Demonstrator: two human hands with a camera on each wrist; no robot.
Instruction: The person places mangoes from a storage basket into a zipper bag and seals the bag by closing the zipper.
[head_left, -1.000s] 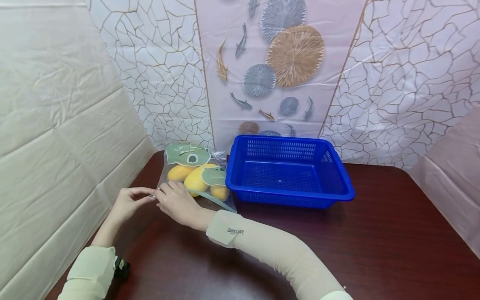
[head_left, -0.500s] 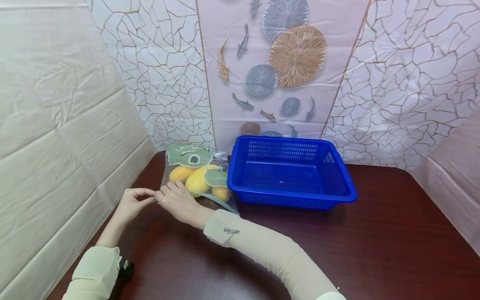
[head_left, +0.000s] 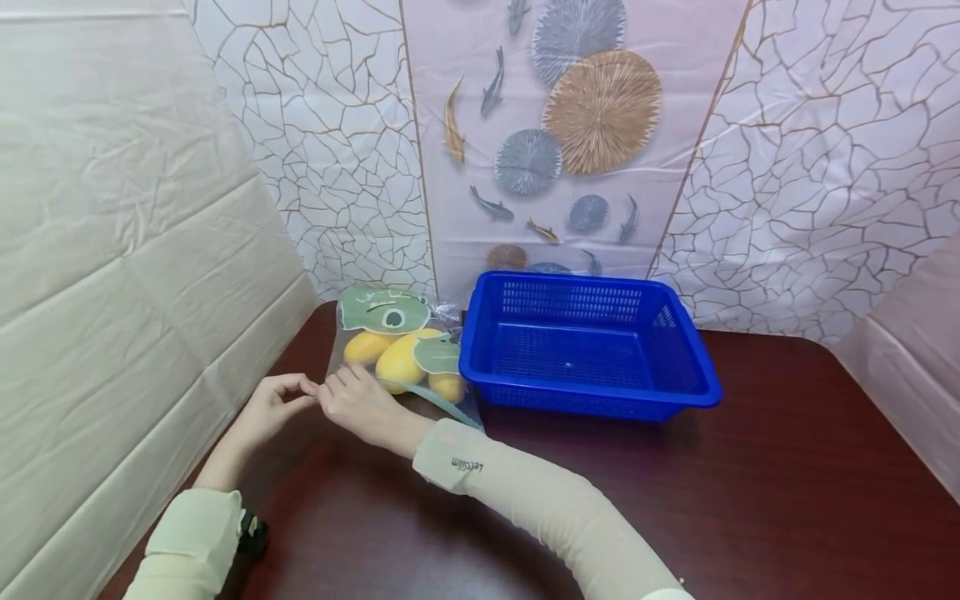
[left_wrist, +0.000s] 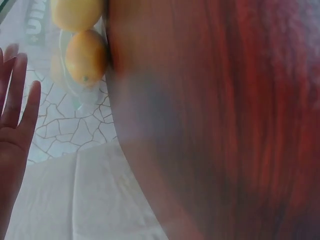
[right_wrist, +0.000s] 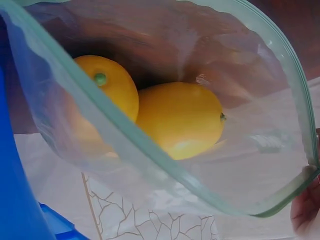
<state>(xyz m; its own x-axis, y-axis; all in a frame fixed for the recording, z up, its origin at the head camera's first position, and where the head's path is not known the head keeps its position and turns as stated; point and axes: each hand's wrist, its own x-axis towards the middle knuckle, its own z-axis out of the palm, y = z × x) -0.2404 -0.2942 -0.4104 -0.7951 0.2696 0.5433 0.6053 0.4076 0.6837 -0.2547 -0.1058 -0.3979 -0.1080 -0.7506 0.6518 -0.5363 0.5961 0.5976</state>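
Observation:
A clear zip bag (head_left: 384, 310) with a green cartoon print lies at the back left, holding several yellow and orange fruits (head_left: 397, 363). Its pale green zip strip (right_wrist: 165, 162) runs along the near edge, and the right wrist view shows the mouth gaping over two fruits. Thumb and index finger of my left hand (head_left: 264, 412) pinch the bag's near left corner. Right beside it, my right hand (head_left: 362, 406) grips the same edge with bent fingers, its thumb hidden. In the left wrist view, other fingers of the left hand (left_wrist: 14, 125) extend straight.
A blue plastic basket (head_left: 585, 396) with slotted walls stands right of the bag, its left rim close against it. Dark reddish wood tabletop (head_left: 757, 467) spreads below and to the right. Pale cloth (head_left: 135, 275) hangs at the left, and patterned cloth (head_left: 352, 150) behind.
Both hands keep their place at the bag's corner, the left index finger bending slightly more. The head view has shifted a little, so everything appears slightly further right.

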